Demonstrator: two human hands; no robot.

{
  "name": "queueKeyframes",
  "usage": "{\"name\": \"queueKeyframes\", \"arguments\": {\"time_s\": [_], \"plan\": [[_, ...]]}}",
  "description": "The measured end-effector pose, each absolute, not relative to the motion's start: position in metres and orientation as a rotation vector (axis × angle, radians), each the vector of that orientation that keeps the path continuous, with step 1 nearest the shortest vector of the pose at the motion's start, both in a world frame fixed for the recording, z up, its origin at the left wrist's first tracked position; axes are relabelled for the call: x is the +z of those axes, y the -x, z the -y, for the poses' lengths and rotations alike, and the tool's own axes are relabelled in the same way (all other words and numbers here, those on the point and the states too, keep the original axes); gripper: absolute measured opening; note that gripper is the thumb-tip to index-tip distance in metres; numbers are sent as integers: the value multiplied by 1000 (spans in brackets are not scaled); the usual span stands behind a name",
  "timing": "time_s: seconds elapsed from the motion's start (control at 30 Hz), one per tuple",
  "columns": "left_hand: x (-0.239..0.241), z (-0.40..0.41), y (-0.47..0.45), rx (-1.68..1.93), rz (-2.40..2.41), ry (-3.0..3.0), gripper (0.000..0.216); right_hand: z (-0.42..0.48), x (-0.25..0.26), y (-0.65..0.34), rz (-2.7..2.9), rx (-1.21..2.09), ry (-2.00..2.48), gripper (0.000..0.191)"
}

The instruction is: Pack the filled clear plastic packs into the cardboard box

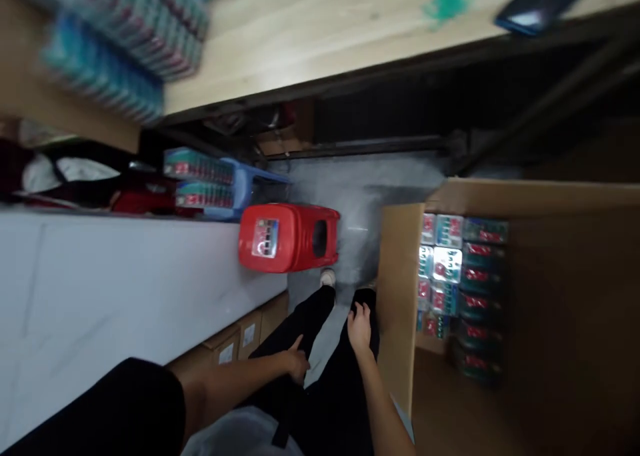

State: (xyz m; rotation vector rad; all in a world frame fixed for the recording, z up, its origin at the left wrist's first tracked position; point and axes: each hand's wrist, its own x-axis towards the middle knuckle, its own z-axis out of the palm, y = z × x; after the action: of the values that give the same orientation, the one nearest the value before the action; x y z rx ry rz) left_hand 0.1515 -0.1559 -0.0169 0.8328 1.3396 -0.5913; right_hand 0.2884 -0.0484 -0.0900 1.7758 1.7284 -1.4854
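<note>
I look down at my own legs in black trousers (320, 349). My left hand (296, 361) rests on my left thigh with the fingers loosely curled and nothing in it. My right hand (360, 326) lies flat on my right thigh, fingers stretched out and empty. A red plastic stool (287, 237) stands on the floor just ahead of my feet. To my right an open cardboard box (400, 296) holds several stacked packets (463, 289) in teal and red wrapping.
A white tabletop (100, 296) runs along my left. A wooden table (310, 36) lies ahead, with blurred stacks of packets (125, 43) at its left and a dark phone (543, 3) at its right. A blue stool (250, 186) bears more packets. Small cartons (235, 343) sit under the white top.
</note>
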Motion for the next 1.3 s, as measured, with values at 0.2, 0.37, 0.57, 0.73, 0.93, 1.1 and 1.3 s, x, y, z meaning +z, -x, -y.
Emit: {"name": "queueKeyframes", "arguments": {"time_s": [0.2,0.37,0.57,0.73,0.93,1.1,1.3], "plan": [[-31,146,-71,-83,-1707,-438,29,59,-86,-218,-1785,-1462,-1465,41],[-27,130,42,292,-2098,-237,41,50,-68,-147,-1876,-1496,-1334,33],[-12,95,129,522,-2205,-183,29,2,-54,-98,-1990,-1541,-1429,34],[1,21,130,557,-2141,-297,33,-43,-43,-112,-2015,-1602,-1485,33],[25,-72,50,416,-1964,-556,20,-129,-19,-191,-2002,-1562,-1581,30],[51,-109,14,313,-1823,-671,14,-228,19,-244,-2048,-1473,-1761,32],[70,-117,38,301,-1896,-635,23,-287,44,-216,-2077,-1561,-1731,40]]}}
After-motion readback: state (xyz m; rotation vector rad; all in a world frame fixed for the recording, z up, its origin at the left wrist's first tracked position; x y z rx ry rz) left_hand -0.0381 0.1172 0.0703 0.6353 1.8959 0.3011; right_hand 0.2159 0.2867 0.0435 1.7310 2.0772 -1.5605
